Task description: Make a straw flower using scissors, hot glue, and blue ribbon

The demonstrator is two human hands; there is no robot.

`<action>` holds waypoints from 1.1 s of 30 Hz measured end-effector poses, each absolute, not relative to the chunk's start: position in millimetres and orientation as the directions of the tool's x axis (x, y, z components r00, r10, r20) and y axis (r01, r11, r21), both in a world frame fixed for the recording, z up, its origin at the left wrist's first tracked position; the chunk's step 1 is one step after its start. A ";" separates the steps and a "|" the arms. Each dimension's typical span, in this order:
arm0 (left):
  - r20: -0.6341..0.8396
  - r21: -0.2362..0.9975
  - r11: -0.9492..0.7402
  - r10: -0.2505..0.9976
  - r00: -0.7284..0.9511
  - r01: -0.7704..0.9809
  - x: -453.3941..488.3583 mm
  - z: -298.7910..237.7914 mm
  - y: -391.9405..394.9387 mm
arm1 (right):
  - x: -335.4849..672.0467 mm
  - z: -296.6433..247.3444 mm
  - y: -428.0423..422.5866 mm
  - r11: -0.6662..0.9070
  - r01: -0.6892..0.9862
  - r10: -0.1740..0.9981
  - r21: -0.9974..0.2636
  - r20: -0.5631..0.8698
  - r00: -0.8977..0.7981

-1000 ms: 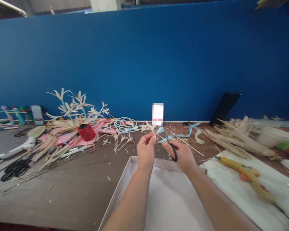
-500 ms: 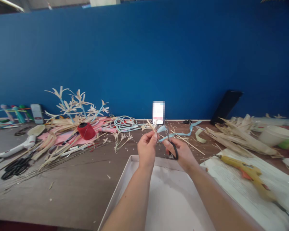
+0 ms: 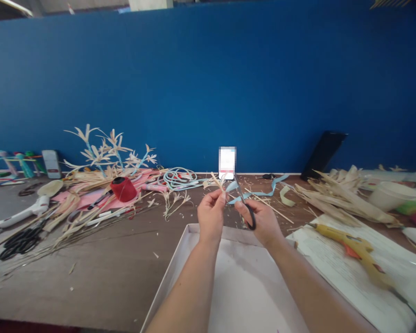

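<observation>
My left hand (image 3: 211, 213) is closed in a pinch on a small piece of pale husk strips (image 3: 219, 181), whose ends fan out above the fingertips. My right hand (image 3: 261, 221) grips a pair of scissors (image 3: 251, 218) by the black handles. The blades point up and lean left, close beside a short light-blue strip (image 3: 232, 186) at the left fingertips. Whether the blades touch that strip I cannot tell. Behind the hands a longer blue ribbon (image 3: 268, 193) lies curled on the table. Both forearms reach over a white shallow box (image 3: 244, 277).
A phone (image 3: 227, 162) stands against the blue partition. To the left are husk flowers (image 3: 116, 148), a red thread spool (image 3: 124, 188) and black scissors (image 3: 21, 243). On the right, a yellow glue gun (image 3: 350, 245) rests on paper, with dried husks (image 3: 343, 194) behind it.
The scissors' blades have tipped slightly to the left, toward the light-blue strip. My left hand keeps its pinch in nearly the same place. The view has shifted a little.
</observation>
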State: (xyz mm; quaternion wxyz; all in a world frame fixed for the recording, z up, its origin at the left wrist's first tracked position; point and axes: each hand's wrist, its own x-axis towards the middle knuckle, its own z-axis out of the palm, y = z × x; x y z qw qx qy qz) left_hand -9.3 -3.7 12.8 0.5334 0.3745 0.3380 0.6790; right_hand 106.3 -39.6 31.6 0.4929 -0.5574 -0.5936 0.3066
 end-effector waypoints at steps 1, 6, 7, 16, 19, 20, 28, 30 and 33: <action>0.142 0.858 -0.196 0.979 -0.148 -0.474 -9.2 13.0 -3.7 | 106.3 31.5 -39.5 0.202 0.372 0.960 -0.906 0.259 0.110; 0.136 0.852 -0.189 0.980 -0.142 -0.489 -8.6 12.4 -3.2 | 104.7 32.5 -39.2 0.138 0.289 0.983 -0.948 0.165 0.074; 0.140 0.849 -0.192 0.980 -0.142 -0.492 -8.5 12.1 -3.0 | 104.4 33.1 -39.2 0.123 0.256 0.988 -0.959 0.143 0.062; 0.150 0.843 -0.196 0.980 -0.131 -0.502 -7.9 12.2 -3.9 | 102.4 39.8 -40.0 0.113 0.202 0.993 -0.973 0.120 0.022; 0.147 0.848 -0.192 0.981 -0.128 -0.494 -8.1 13.8 -4.8 | 102.2 41.3 -39.8 0.110 0.237 0.992 -0.965 0.123 0.039; 0.145 0.853 -0.190 0.981 -0.128 -0.486 -8.2 14.4 -5.0 | 102.5 41.1 -39.3 0.112 0.249 0.991 -0.962 0.127 0.042; 0.145 0.859 -0.190 0.981 -0.130 -0.475 -8.2 16.4 -5.8 | 103.7 36.9 -36.0 0.144 0.264 0.986 -0.954 0.161 0.044; 0.150 0.863 -0.198 0.979 -0.137 -0.465 -7.8 15.4 -5.7 | 103.8 36.3 -35.9 0.148 0.261 0.985 -0.954 0.167 0.052; 0.149 0.867 -0.197 0.979 -0.139 -0.458 -7.4 14.0 -5.0 | 105.5 34.1 -35.3 0.167 0.284 0.977 -0.944 0.197 0.081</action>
